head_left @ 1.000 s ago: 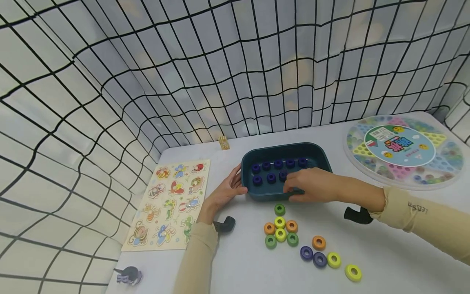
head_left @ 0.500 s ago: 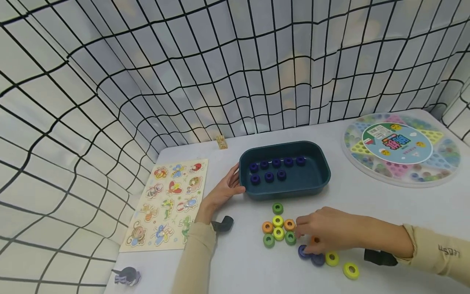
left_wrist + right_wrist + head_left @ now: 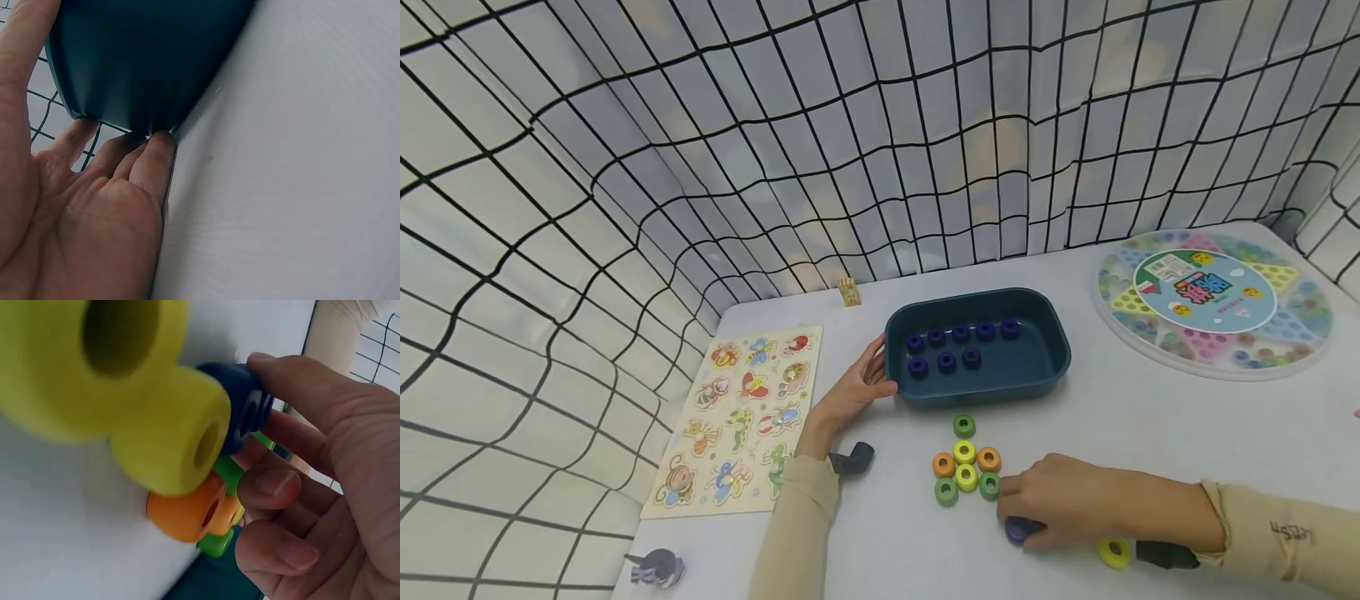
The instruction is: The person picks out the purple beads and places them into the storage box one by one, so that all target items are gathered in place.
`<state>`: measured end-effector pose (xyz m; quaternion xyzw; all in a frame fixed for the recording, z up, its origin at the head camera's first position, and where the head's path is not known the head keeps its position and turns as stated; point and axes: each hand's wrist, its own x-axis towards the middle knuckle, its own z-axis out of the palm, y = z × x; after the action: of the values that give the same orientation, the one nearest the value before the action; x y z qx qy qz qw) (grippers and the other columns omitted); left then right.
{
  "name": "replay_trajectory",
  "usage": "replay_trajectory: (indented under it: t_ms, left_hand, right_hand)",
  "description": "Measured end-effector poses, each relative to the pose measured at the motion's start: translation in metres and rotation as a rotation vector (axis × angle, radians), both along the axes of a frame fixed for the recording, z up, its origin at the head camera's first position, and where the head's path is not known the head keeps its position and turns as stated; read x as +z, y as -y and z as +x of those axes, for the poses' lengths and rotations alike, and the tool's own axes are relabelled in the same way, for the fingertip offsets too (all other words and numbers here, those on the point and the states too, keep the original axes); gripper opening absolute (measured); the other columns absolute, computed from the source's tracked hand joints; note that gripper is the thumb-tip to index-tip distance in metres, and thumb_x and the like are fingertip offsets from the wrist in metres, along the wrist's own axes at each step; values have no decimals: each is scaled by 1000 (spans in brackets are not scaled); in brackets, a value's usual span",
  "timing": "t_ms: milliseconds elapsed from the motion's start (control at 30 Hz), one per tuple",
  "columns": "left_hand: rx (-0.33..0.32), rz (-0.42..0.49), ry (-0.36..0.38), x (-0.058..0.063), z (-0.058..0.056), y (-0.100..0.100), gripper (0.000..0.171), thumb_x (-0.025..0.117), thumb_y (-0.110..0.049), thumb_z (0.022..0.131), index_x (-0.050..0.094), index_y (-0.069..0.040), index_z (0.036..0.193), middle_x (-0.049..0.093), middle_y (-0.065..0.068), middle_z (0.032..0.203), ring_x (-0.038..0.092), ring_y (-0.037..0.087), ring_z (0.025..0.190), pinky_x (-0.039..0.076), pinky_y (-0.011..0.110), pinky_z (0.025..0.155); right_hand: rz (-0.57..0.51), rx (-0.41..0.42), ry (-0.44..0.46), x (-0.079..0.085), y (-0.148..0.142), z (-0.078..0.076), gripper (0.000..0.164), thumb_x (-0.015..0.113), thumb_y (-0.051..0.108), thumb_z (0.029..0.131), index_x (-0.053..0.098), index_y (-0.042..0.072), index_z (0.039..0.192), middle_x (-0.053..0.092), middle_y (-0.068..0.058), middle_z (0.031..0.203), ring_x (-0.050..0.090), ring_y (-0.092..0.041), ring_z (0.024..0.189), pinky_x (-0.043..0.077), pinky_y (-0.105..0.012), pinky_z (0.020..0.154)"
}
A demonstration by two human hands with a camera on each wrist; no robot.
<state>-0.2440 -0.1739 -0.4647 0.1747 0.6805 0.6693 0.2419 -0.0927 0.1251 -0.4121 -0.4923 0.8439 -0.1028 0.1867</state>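
Observation:
My left hand (image 3: 853,392) rests against the left end of a dark teal tray (image 3: 985,394), its fingertips touching the end wall in the left wrist view. Inside the tray, several dark purple rings (image 3: 960,333) stand in two rows. Over the table, my right hand (image 3: 1063,504) pinches a purple ring (image 3: 1019,530) between thumb and fingers; in the right wrist view the thumb lies on that blue-looking ring (image 3: 240,406). Yellow (image 3: 181,434) and orange (image 3: 184,512) rings sit close by it. The hand hides other rings from the head view.
Green, yellow and orange rings (image 3: 966,452) cluster in front of the tray. A picture puzzle board (image 3: 737,417) lies left, a round marble game box (image 3: 1213,304) back right. A small figurine (image 3: 657,567) is at front left, and black netting hangs behind.
My right hand has left the tray and come down toward the front, onto the loose rings, taking hold of a purple one. My left hand stays at the tray.

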Motion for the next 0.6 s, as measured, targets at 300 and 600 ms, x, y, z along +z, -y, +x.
replay_trajectory:
  t_ms: [300, 600]
  left_hand:
    - [-12, 15, -5, -1, -1, 1, 91, 76, -32, 71, 19, -31, 143, 21, -3, 147, 23, 9, 132, 21, 25, 107]
    - [-36, 26, -24, -1, 0, 1, 94, 74, -32, 73, 14, -26, 145, 15, 2, 149, 18, 14, 134, 17, 27, 108]
  right_hand:
    - [-6, 7, 27, 4, 4, 1, 21, 65, 32, 82, 62, 29, 102, 49, 19, 89, 42, 4, 65, 44, -20, 58]
    - [-12, -120, 54, 34, -2, -18, 24, 66, 32, 81, 63, 25, 104, 50, 17, 94, 47, 2, 67, 44, -21, 62]
